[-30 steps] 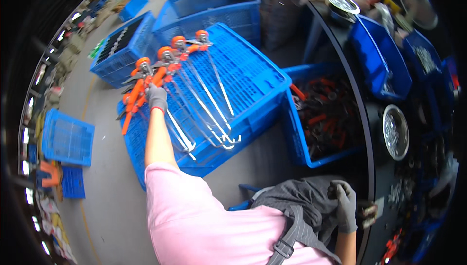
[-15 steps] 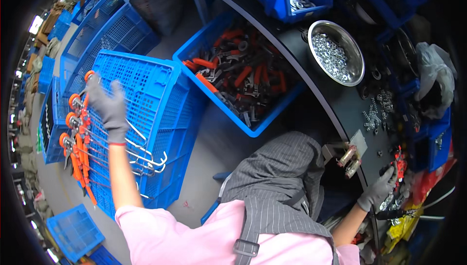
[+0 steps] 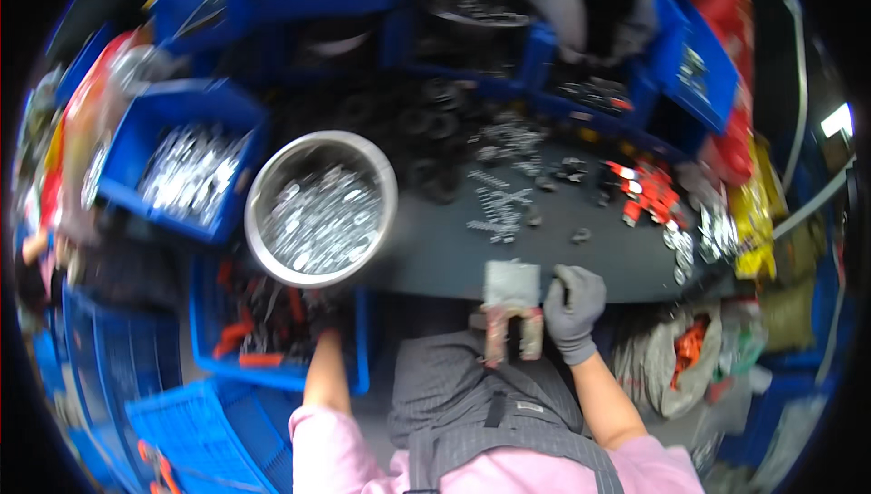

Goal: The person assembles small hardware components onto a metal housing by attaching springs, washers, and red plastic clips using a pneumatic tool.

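Note:
My left hand (image 3: 324, 314), in a dark glove, reaches down into a blue crate (image 3: 272, 374) of orange-handled parts under the bench edge. It is blurred and partly under a steel bowl (image 3: 250, 215) full of small metal pieces. My right hand (image 3: 573, 306), in a grey glove, sits with curled fingers against a small metal fixture (image 3: 511, 299) clamped at the front edge of the dark bench (image 3: 435, 258). I cannot make out whether either hand holds anything.
A blue bin (image 3: 145, 204) of shiny metal parts stands left of the bowl. Small springs and black rings litter the bench middle, with orange pieces (image 3: 644, 190) to the right. More blue bins line the back. A blue lattice crate (image 3: 200, 430) stands on the floor at lower left.
The view has swung from the floor crates to the bench. My left hand left the lattice crate of orange-handled tools and went into the crate under the bench. My right hand stays at the fixture.

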{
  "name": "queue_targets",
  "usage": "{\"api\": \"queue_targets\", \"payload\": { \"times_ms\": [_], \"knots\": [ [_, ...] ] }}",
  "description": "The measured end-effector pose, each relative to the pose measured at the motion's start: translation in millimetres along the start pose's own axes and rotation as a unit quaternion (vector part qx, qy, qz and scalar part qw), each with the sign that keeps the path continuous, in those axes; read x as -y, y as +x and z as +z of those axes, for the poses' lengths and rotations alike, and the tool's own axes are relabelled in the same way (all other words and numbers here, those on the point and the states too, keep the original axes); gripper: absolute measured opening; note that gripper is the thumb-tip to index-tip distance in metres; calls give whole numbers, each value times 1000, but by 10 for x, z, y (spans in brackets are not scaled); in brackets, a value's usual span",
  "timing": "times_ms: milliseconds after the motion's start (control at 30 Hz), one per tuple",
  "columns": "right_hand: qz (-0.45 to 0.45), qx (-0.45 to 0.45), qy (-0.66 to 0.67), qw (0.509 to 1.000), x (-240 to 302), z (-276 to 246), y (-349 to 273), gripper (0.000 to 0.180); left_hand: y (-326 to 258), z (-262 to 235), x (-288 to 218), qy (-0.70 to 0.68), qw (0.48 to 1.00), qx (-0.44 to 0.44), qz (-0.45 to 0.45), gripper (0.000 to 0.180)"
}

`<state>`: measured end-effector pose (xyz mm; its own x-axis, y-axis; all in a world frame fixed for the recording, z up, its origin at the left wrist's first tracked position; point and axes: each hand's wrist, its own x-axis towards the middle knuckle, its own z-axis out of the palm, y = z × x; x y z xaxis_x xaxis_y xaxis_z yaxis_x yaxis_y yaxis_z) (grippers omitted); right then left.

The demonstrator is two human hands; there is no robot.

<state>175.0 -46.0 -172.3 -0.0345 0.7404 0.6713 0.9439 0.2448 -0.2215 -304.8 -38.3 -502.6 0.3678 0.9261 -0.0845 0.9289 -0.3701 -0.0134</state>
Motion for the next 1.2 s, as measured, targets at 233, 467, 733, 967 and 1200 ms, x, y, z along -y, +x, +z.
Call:
{"api": "queue_targets", "payload": {
  "times_ms": [233,467,733,967,1200],
  "knots": [
    [30,-10,43,999,-18,-148,212,28,-766,-166,587,230,966,-11,118,55],
    [35,45,246,968,-301,-334,961,28,-1224,-2793,-118,-289,845,83,-441,47],
    [-61,269,1,961,-764,554,1951,23,-1877,-3278,-1109,-573,673,-307,-353,38],
    [-46,295,-103,949,-727,572,2047,26,-533,-4473,-1847,-754,597,-230,-148,37],
    [67,217,4,974,-855,420,1971,25,-30,-5016,-2276,-853,510,-92,-60,71]
  ]
}}
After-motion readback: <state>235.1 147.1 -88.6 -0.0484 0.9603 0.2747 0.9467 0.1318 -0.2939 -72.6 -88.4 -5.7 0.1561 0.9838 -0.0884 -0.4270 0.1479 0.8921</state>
